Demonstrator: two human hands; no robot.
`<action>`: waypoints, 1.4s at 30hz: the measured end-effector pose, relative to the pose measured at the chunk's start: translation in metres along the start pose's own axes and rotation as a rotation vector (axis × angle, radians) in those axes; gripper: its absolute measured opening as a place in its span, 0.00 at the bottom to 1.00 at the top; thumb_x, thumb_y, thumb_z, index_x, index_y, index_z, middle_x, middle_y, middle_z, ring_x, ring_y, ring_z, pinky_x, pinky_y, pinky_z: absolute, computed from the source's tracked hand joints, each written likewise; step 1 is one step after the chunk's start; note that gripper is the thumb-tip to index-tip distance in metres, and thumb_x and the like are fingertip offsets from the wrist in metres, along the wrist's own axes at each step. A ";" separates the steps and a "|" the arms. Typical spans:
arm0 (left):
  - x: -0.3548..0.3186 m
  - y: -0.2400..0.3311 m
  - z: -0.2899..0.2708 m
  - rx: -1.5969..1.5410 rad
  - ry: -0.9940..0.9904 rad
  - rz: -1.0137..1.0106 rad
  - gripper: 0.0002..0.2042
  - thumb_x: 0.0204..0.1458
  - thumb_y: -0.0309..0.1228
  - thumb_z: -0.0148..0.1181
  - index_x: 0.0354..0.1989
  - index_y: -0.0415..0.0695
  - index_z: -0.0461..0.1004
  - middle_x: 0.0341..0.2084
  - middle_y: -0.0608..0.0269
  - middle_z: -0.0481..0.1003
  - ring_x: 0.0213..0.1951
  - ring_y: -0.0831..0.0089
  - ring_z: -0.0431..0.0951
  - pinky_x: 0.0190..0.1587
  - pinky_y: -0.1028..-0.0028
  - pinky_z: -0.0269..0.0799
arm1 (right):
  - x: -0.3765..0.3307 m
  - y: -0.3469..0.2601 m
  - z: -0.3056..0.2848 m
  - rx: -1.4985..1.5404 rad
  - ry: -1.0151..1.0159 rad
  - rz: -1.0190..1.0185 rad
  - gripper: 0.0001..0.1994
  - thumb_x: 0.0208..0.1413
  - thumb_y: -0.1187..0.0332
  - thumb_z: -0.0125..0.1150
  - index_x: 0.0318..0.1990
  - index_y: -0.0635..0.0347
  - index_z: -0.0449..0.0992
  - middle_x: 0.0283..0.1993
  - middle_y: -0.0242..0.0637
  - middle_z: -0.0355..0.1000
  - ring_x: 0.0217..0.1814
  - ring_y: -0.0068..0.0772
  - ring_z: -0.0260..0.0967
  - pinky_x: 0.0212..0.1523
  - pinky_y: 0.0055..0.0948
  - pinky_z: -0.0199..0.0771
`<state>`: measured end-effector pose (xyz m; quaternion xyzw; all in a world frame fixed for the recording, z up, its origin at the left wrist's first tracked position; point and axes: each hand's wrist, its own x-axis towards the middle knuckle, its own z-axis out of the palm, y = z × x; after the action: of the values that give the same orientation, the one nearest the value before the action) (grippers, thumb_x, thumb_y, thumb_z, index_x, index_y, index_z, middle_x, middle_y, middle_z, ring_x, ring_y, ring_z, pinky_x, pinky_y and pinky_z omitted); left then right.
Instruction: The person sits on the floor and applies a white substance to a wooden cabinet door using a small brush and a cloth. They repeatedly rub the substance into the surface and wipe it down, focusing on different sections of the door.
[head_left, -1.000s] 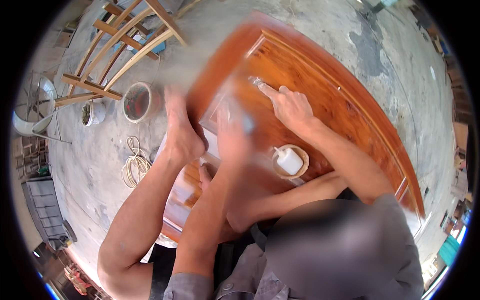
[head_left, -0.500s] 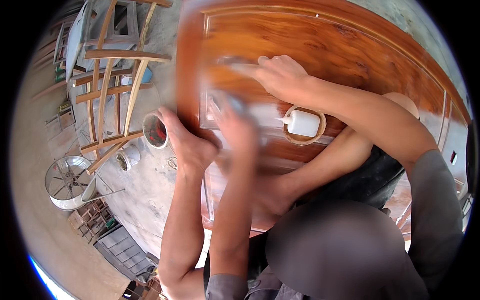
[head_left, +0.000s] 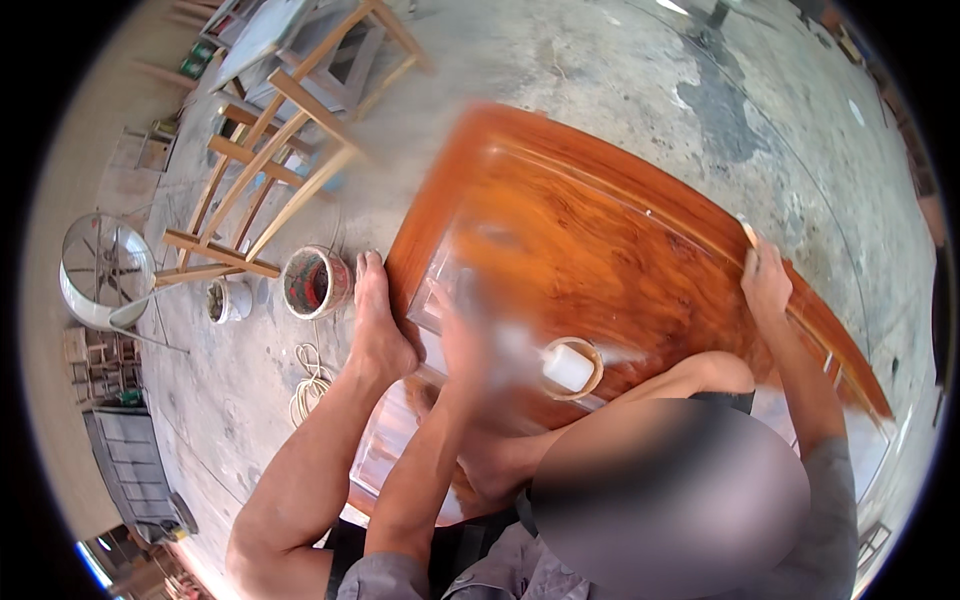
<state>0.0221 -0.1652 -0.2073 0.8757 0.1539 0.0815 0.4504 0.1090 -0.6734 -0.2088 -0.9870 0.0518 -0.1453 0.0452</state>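
Orange-brown glossy wooden door panel [head_left: 620,250] flat on grey concrete floor [head_left: 560,80]. Left hand [head_left: 470,345] blurred over near recess, finger spread impossible to tell; right hand [head_left: 765,282] curled over far edge. Best rubbed along the grain, evenly, clear of small round bowl [head_left: 570,368].

My wood panel [head_left: 620,270] – glossy orange-brown, varnished, w/ a raised frame moulding – lies flat, low over the concrete. A small wooden bowl [head_left: 573,368] w/ a pale lump in it sits on its near part.
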 end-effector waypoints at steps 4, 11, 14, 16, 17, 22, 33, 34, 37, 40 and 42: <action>0.025 0.002 0.004 0.224 -0.008 0.401 0.23 0.66 0.21 0.52 0.70 0.38 0.66 0.60 0.44 0.77 0.65 0.44 0.72 0.70 0.56 0.64 | -0.052 0.044 0.025 -0.017 0.007 0.290 0.21 0.71 0.64 0.50 0.69 0.51 0.71 0.58 0.44 0.73 0.59 0.53 0.73 0.53 0.51 0.75; 0.038 -0.010 0.013 0.489 -0.066 0.453 0.27 0.59 0.24 0.61 0.70 0.46 0.70 0.58 0.54 0.79 0.70 0.46 0.66 0.73 0.48 0.56 | -0.056 0.052 0.032 -0.004 0.136 0.309 0.21 0.71 0.65 0.49 0.69 0.52 0.70 0.53 0.46 0.73 0.55 0.54 0.73 0.51 0.53 0.75; 0.051 -0.007 0.012 0.552 -0.061 0.421 0.30 0.56 0.23 0.62 0.70 0.47 0.70 0.58 0.56 0.80 0.71 0.46 0.64 0.74 0.46 0.52 | -0.054 0.052 0.033 0.007 0.143 0.290 0.21 0.71 0.65 0.49 0.69 0.53 0.71 0.52 0.48 0.73 0.54 0.55 0.72 0.51 0.53 0.74; 0.057 -0.003 0.015 0.563 -0.068 0.369 0.32 0.54 0.23 0.62 0.71 0.47 0.70 0.58 0.57 0.80 0.72 0.47 0.63 0.75 0.46 0.51 | -0.052 0.054 0.033 0.017 0.163 0.268 0.21 0.71 0.65 0.49 0.68 0.55 0.71 0.52 0.49 0.73 0.54 0.57 0.72 0.52 0.53 0.74; 0.059 -0.002 0.015 0.564 -0.073 0.377 0.32 0.53 0.23 0.62 0.71 0.47 0.70 0.57 0.57 0.81 0.72 0.47 0.63 0.75 0.45 0.50 | -0.052 0.056 0.032 0.009 0.144 0.274 0.21 0.71 0.65 0.49 0.68 0.55 0.71 0.53 0.49 0.73 0.54 0.57 0.72 0.52 0.53 0.74; 0.066 0.000 0.011 0.611 -0.077 0.414 0.36 0.48 0.22 0.63 0.71 0.47 0.69 0.56 0.57 0.81 0.73 0.47 0.62 0.75 0.43 0.48 | -0.052 0.050 0.029 0.006 0.105 0.303 0.20 0.71 0.66 0.48 0.67 0.57 0.72 0.54 0.50 0.73 0.56 0.57 0.72 0.53 0.53 0.74; 0.045 -0.001 0.018 0.624 -0.155 0.500 0.34 0.51 0.23 0.59 0.71 0.45 0.68 0.53 0.57 0.82 0.71 0.47 0.63 0.75 0.43 0.49 | -0.051 0.045 0.027 -0.008 0.120 0.308 0.21 0.69 0.67 0.49 0.68 0.56 0.71 0.54 0.50 0.73 0.56 0.56 0.72 0.54 0.53 0.74; 0.041 0.003 0.020 0.629 -0.190 0.514 0.33 0.52 0.22 0.58 0.71 0.45 0.68 0.52 0.57 0.83 0.71 0.47 0.63 0.75 0.43 0.49 | -0.051 0.048 0.027 -0.010 0.126 0.316 0.21 0.69 0.67 0.49 0.68 0.56 0.71 0.54 0.50 0.73 0.56 0.57 0.72 0.54 0.53 0.74; 0.073 0.003 0.010 0.638 -0.127 0.534 0.34 0.51 0.21 0.57 0.72 0.45 0.68 0.52 0.56 0.83 0.71 0.47 0.64 0.75 0.43 0.49 | -0.051 0.056 0.030 -0.007 0.108 0.293 0.21 0.71 0.65 0.47 0.67 0.59 0.71 0.56 0.53 0.72 0.59 0.59 0.71 0.57 0.53 0.73; 0.076 0.001 0.007 0.656 -0.128 0.474 0.35 0.50 0.20 0.57 0.72 0.45 0.68 0.56 0.56 0.81 0.72 0.48 0.63 0.75 0.42 0.48 | -0.051 0.049 0.034 0.012 0.108 0.306 0.20 0.71 0.65 0.47 0.66 0.59 0.72 0.56 0.53 0.72 0.58 0.59 0.71 0.57 0.54 0.73; 0.050 0.003 0.023 0.623 -0.156 0.525 0.34 0.52 0.19 0.54 0.72 0.45 0.67 0.55 0.57 0.81 0.72 0.47 0.63 0.75 0.42 0.47 | -0.051 0.053 0.030 -0.007 0.107 0.303 0.20 0.71 0.65 0.47 0.66 0.59 0.72 0.56 0.53 0.72 0.58 0.59 0.71 0.56 0.54 0.72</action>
<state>0.0757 -0.1675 -0.2179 0.9832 -0.0922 0.0764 0.1380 0.0644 -0.7175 -0.2579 -0.9589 0.2027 -0.1889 0.0605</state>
